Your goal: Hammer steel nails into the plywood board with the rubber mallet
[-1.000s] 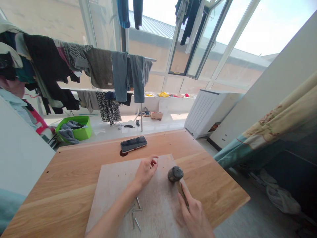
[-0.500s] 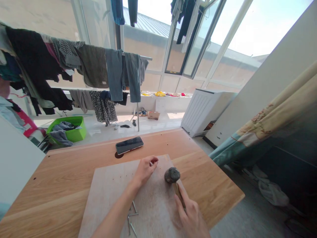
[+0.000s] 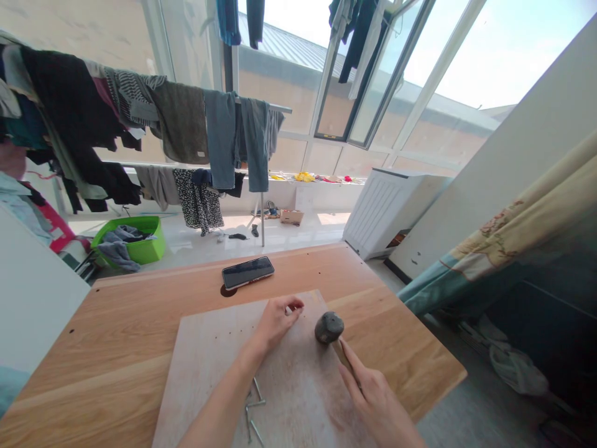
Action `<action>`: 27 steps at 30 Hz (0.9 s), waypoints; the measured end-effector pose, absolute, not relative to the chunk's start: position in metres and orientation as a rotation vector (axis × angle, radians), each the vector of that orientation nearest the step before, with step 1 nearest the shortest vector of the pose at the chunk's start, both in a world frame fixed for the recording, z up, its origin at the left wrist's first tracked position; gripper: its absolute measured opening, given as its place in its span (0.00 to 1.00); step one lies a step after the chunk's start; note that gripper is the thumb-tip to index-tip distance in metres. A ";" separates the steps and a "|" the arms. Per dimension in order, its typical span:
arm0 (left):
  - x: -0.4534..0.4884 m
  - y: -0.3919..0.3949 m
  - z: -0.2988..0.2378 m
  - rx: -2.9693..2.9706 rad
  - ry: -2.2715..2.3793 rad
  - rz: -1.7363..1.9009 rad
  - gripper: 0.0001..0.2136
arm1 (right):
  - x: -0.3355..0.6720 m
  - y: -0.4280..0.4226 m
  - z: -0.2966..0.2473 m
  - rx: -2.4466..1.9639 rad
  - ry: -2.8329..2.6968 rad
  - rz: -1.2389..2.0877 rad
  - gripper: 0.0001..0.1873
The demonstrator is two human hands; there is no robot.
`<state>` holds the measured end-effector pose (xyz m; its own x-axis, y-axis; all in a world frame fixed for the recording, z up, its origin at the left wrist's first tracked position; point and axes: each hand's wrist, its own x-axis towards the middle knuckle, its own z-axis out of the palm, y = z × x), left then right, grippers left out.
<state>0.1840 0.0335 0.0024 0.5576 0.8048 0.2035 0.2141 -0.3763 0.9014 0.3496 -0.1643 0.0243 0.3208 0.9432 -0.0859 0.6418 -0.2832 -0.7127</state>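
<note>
Head view, seen as from beside the table. The right hand point(image 3: 379, 404) is closed round the wooden handle of a hammer point(image 3: 330, 328), with the forefinger laid along the shaft towards the head. The dark, rounded head sits low over the pale board point(image 3: 209, 354); whether it touches the surface cannot be told. Just to its left, the left hand point(image 3: 276, 320) rests on the board with thumb and forefinger pinched together at the tips; anything between them is too small to make out.

Compared with half a second ago, the hammer head and the pinched fingertips keep nearly the same spacing, a little closer than a second ago. More of the right hand now shows along the handle. The left hand has kept its pinch and its place on the board throughout.

Loose nails point(image 3: 254, 407) lie on the board beside the left forearm, unmoved. The board lies on a wooden table point(image 3: 125, 317). A phone point(image 3: 247, 272) lies face up on the table beyond the board, where it was. Further off stand a rack of hanging clothes point(image 3: 186, 124), a green basket point(image 3: 140, 239) on the floor, and a patterned curtain point(image 3: 513, 236) at the right.
</note>
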 end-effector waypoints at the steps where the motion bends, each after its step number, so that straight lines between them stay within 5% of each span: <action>1: 0.185 0.033 0.002 1.889 0.800 0.803 0.07 | 0.350 -0.164 0.026 -1.997 -1.399 0.721 0.30; 7: 0.188 0.030 0.001 1.998 0.751 0.776 0.07 | 0.350 -0.165 0.021 -1.965 -1.258 0.752 0.33; 12: 0.190 0.029 0.000 2.134 0.777 0.710 0.08 | 0.331 -0.170 0.015 -1.854 -1.120 1.137 0.41; 27: 0.192 0.027 0.002 2.078 0.828 0.725 0.10 | 0.321 -0.126 0.060 -1.513 -0.871 1.152 0.35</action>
<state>0.1925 0.0273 0.0021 0.6267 0.7492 0.2143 0.3109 -0.4926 0.8128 0.3208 -0.1260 0.0603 0.2859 0.9290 -0.2350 -0.0264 -0.2375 -0.9710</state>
